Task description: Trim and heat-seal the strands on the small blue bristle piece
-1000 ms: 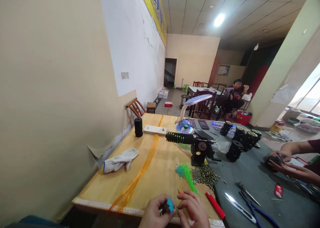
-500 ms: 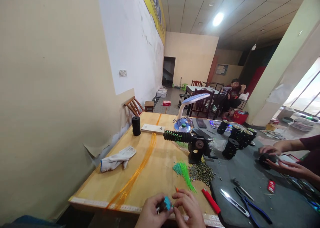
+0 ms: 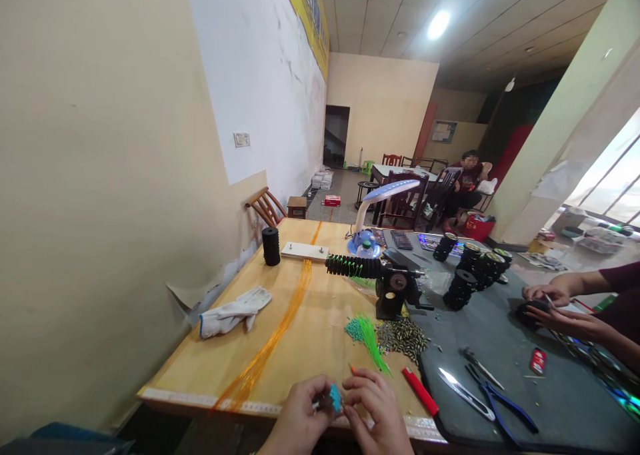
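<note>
At the table's front edge, my left hand (image 3: 300, 415) is closed around a small dark piece with a bright blue, jagged-looking end (image 3: 335, 398); its exact kind I cannot make out. My right hand (image 3: 376, 408) meets it from the right, with thumb and fingertips pinched against the blue end. Whatever lies between those fingertips is too small to name. An orange tip (image 3: 353, 369) sticks up just behind the right fingers. Beyond the hands lie bright green strands (image 3: 373, 346), a heap of turquoise beads (image 3: 354, 328) and a pile of dark metallic beads (image 3: 404, 338).
A red-handled tool (image 3: 420, 391), a pair of pliers (image 3: 500, 405) and tweezers (image 3: 465, 394) lie on the right. Orange strands (image 3: 285, 322) run to a white board (image 3: 300, 251). A crank device (image 3: 393, 288) stands behind. A co-worker's hands (image 3: 555, 308) work at far right.
Both my hands stay together with the blue-ended piece, their fingers shifting only slightly. The camera view has tilted a little. At far right, the co-worker's hands have changed position around a black object.
</note>
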The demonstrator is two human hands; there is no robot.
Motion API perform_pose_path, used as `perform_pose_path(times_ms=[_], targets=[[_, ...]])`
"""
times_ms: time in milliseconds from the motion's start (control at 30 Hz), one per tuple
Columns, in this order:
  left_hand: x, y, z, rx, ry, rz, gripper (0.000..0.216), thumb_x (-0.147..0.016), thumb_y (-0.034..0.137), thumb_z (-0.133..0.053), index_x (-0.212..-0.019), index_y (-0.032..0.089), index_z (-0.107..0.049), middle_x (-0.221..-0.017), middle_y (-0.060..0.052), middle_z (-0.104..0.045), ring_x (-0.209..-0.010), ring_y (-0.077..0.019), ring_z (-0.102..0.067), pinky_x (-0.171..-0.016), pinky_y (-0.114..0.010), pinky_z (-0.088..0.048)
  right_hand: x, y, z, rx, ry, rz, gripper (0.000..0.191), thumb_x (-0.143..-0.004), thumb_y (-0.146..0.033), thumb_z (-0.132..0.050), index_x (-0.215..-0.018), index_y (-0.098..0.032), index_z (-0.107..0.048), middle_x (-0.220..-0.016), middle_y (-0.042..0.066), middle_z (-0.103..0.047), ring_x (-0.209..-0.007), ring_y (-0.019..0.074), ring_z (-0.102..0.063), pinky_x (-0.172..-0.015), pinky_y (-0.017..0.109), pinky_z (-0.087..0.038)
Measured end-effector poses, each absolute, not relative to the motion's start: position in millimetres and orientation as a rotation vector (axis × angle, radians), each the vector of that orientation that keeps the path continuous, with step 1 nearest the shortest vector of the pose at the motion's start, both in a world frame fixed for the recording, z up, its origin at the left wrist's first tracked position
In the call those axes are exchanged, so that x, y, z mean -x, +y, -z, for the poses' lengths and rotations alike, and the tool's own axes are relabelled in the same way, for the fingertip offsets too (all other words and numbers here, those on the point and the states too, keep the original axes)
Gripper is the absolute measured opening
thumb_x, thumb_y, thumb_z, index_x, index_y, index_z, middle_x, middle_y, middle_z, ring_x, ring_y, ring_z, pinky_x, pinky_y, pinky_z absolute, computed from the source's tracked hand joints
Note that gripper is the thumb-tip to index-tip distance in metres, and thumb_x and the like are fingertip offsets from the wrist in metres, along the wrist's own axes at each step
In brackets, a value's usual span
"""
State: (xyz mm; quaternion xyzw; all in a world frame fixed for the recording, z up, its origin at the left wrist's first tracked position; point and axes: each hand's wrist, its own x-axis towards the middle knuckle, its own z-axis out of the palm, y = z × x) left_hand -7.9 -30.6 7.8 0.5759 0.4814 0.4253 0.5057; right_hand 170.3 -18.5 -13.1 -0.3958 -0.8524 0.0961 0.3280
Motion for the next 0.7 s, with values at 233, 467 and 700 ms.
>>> perform_pose_path(times_ms=[233,467,700], targets=[[8.6,-32.2,-4.0,-1.393,1.155,-1.008,0.012,-0.071,0.019,-0.059,-0.060,0.016,-0.053,-0.059,0.003,-0.046,-0.063,-0.0135,-0.041,-0.058,-0.023,-0.033,-168.2,-20.9,11.1,1.046,-2.183,-0.416,0.010,-0.082,-0.018,-0.058,-0.087,-0.025,-0.064,-0.101,0.003,-0.070,-0.105,0.0232,-0.060,-0.090,0.041,-0.051],[13.5,-34.8,-14.1,-1.563,1.246,-0.939,0.008,-0.070,0.011,-0.057,-0.063,0.015,-0.059,-0.061,0.003,-0.050,-0.062,-0.0132,-0.045,-0.058,-0.023,-0.032,-162.0,-24.7,4.4,1.066,-2.190,-0.488,0.014,-0.080,-0.013,-0.054,-0.087,-0.024,-0.060,-0.104,0.004,-0.068,-0.107,0.0235,-0.057,-0.096,0.045,-0.045],[20.5,-44.7,-13.5,-1.498,1.150,-0.984,0.003,-0.075,0.016,-0.058,-0.073,0.015,-0.058,-0.067,0.001,-0.056,-0.065,-0.0138,-0.050,-0.061,-0.022,-0.038,-159.5,-29.4,2.5,1.102,-2.219,-0.456,0.015,-0.075,-0.012,-0.054,-0.083,-0.024,-0.058,-0.105,0.004,-0.067,-0.108,0.0246,-0.056,-0.097,0.048,-0.041]])
